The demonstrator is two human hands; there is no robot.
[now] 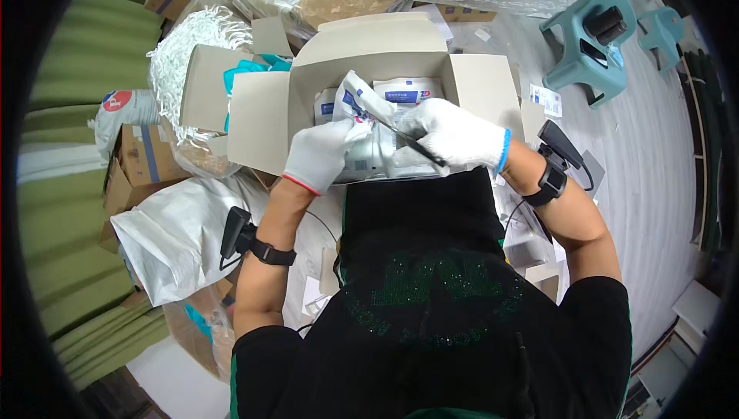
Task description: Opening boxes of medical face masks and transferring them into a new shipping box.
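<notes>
Packet: a white crinkly plastic packet (362,103) with blue print, held over my open cardboard box (262,122).
Box: stiff brown flaps up, more packets inside.
Floor: pale grey, strewn with cartons, plastic bags and a teal stool (581,45).
Left hand (319,153): my knit white glove closed around the packet's lower part.
Right hand (450,134): gloved, gripping a thin dark tool (412,142) against the packet.

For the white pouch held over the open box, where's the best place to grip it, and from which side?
Probably the pouch's lower left part, from the person's left, where the left hand pinches it. The right hand holds a dark tool against its right side, so that side is taken.
</notes>
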